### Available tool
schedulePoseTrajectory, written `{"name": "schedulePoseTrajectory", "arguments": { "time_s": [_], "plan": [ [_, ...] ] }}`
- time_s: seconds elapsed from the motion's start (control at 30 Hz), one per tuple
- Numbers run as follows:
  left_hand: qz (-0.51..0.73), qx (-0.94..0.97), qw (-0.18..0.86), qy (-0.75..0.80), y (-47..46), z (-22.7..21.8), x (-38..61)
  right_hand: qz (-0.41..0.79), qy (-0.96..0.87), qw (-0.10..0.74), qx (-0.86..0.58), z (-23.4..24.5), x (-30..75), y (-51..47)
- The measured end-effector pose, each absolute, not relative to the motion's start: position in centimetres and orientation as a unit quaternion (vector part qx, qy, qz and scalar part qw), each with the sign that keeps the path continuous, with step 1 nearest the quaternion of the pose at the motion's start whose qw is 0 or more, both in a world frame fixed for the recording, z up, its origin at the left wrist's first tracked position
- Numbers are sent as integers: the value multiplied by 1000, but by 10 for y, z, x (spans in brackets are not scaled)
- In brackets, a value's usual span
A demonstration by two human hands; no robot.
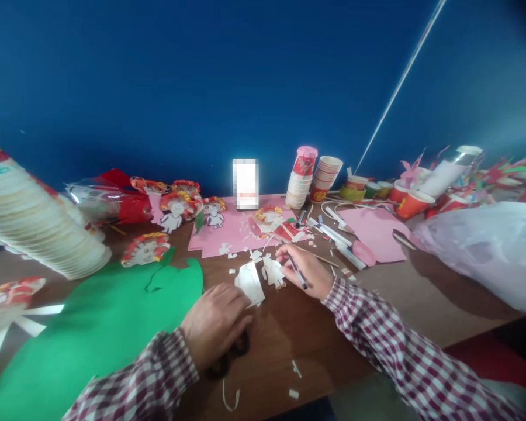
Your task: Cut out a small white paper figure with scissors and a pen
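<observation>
My right hand is closed round a dark pen that slants across the fingers. Just left of its fingertips lies a white paper figure cutout. A larger curled piece of white paper sits beside the cutout. My left hand rests palm down on the table, its fingers loosely stretched and its fingertips at the edge of that curled paper. Dark loops that look like scissors handles show beneath the left hand; the rest is hidden.
Green paper covers the table's left side, beside a leaning stack of paper cups. Pink sheets with scraps lie behind my hands. Cup stacks stand at the back. A cloudy plastic bag lies right. Decorated paper figures stand back left.
</observation>
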State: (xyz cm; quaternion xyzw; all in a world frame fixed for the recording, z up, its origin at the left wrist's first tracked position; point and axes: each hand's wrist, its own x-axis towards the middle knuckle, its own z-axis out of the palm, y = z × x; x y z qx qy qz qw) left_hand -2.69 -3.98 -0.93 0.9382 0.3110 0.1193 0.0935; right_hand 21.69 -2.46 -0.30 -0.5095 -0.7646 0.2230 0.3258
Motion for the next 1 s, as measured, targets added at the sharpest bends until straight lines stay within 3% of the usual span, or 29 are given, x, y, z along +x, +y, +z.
{"name": "schedulePoseTrajectory", "arguments": {
  "time_s": [0.33,0.63,1.0],
  "plan": [
    [222,911,111,328,-28,-11,-36,190,-723,399,-530,8,212,-28],
    [305,868,139,367,-14,-21,-43,154,-747,397,-510,12,183,-35],
    [311,856,164,379,-15,-24,-50,209,-736,426,-483,0,168,-37]
  ]
}}
